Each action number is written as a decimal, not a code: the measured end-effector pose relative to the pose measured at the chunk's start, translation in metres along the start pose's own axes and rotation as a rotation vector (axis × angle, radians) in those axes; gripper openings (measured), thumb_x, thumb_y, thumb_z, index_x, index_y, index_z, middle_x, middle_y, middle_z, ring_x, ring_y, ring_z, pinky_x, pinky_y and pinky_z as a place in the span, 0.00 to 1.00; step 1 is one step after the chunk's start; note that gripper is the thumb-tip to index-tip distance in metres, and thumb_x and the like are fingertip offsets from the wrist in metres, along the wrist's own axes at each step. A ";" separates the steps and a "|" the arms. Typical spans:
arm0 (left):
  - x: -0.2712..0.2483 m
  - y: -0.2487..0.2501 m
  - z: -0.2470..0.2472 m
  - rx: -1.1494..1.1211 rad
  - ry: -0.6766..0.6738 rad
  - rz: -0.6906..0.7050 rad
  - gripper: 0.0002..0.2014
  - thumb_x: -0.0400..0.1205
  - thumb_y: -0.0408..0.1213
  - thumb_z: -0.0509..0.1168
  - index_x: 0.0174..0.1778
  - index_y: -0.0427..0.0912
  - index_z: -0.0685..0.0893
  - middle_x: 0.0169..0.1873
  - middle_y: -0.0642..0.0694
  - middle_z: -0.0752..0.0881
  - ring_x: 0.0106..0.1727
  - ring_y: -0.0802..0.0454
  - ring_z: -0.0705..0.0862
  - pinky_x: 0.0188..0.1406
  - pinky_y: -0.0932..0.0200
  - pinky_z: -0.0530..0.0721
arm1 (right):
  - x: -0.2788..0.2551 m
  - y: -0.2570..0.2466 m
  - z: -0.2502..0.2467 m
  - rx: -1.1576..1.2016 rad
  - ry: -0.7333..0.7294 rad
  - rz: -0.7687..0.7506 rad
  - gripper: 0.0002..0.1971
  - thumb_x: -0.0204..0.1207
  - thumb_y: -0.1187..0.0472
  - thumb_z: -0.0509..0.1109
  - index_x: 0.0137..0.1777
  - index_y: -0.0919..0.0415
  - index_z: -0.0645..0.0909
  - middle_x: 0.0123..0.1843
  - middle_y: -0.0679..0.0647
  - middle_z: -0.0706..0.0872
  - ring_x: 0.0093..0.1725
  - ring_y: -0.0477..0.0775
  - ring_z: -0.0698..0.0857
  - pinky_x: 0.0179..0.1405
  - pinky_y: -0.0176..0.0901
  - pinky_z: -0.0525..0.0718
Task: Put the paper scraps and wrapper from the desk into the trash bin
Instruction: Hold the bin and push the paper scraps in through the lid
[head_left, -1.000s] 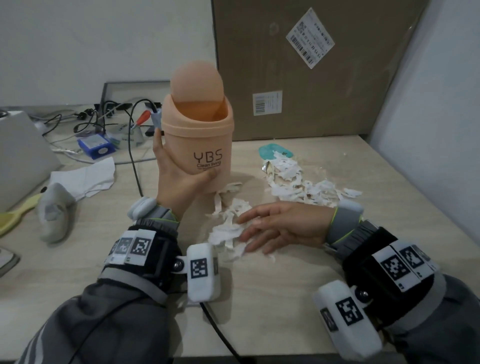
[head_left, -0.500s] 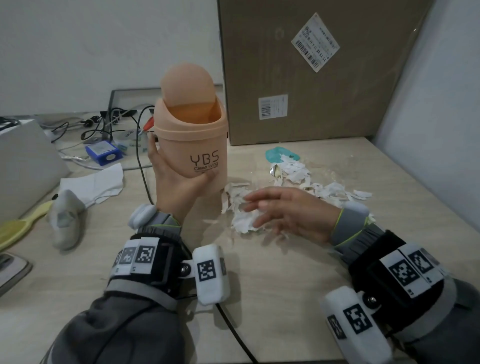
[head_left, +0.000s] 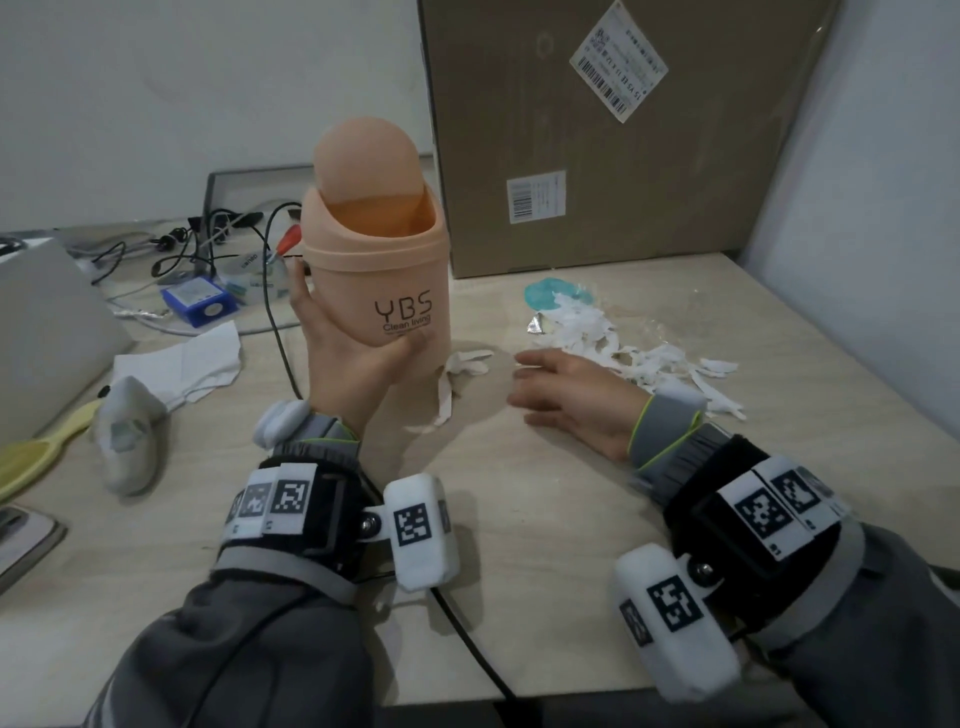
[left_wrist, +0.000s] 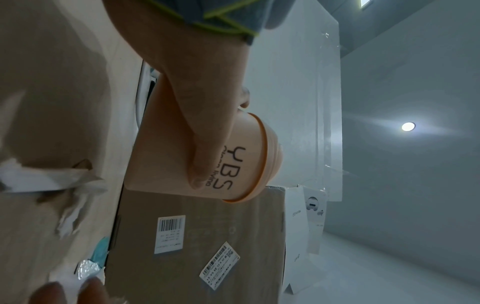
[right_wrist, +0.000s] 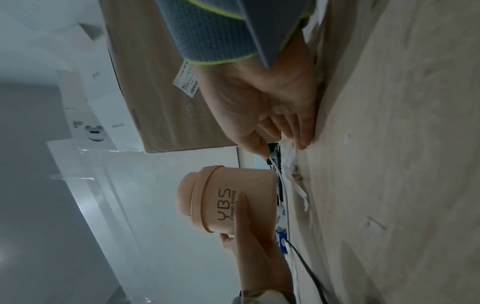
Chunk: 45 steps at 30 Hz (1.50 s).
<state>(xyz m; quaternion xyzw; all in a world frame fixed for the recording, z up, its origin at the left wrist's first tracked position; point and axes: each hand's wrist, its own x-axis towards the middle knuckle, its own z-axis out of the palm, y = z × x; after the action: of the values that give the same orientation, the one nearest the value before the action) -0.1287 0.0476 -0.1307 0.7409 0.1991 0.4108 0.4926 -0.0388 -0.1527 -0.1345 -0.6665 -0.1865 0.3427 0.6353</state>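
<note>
A peach swing-lid trash bin (head_left: 382, 291) marked YBS is held upright just off the desk by my left hand (head_left: 348, 364), thumb across its front; its lid is tipped back and the mouth shows. In the left wrist view the thumb lies over the bin (left_wrist: 155, 164). My right hand (head_left: 571, 400) lies low over the desk to the right of the bin, fingers stretched towards it, its edge on the wood (right_wrist: 272, 115). A pile of white paper scraps (head_left: 587, 332) lies behind it, with a teal wrapper (head_left: 543, 295) and a foil bit (head_left: 537, 326). A few strips (head_left: 470, 361) lie beside the bin.
A big cardboard box (head_left: 597, 130) stands against the wall behind the scraps. On the left are tangled cables (head_left: 218, 244), a blue box (head_left: 197, 306), a white tissue (head_left: 182, 364), a grey sock (head_left: 130, 431) and a yellow brush (head_left: 41, 452). A black cable (head_left: 467, 644) crosses the desk's front edge.
My right hand has slid to the right, away from the bin, and fewer scraps lie between it and the bin. My left hand keeps its hold on the bin.
</note>
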 end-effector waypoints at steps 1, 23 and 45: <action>0.000 0.001 0.000 -0.001 -0.008 -0.004 0.68 0.59 0.47 0.84 0.85 0.53 0.41 0.79 0.45 0.68 0.76 0.50 0.73 0.77 0.40 0.74 | 0.000 -0.002 -0.001 0.026 0.033 -0.003 0.22 0.79 0.67 0.65 0.73 0.58 0.70 0.64 0.59 0.82 0.51 0.50 0.85 0.43 0.37 0.86; 0.011 -0.002 -0.039 -0.141 0.055 -0.058 0.67 0.60 0.44 0.83 0.86 0.51 0.40 0.79 0.45 0.68 0.74 0.52 0.76 0.75 0.41 0.77 | 0.019 -0.011 0.052 0.413 -0.309 0.120 0.27 0.82 0.46 0.57 0.78 0.56 0.64 0.74 0.57 0.71 0.61 0.59 0.82 0.56 0.48 0.83; -0.004 0.017 -0.008 -0.146 -0.146 -0.072 0.71 0.53 0.53 0.82 0.85 0.56 0.40 0.69 0.53 0.76 0.70 0.54 0.79 0.71 0.40 0.80 | 0.001 -0.031 -0.030 0.609 0.162 -0.090 0.13 0.83 0.55 0.58 0.49 0.62 0.81 0.46 0.57 0.88 0.41 0.52 0.90 0.33 0.38 0.88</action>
<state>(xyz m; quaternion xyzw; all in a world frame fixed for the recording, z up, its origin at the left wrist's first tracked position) -0.1394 0.0424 -0.1158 0.7234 0.1589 0.3511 0.5729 -0.0117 -0.1697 -0.1054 -0.4619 -0.0535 0.3002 0.8328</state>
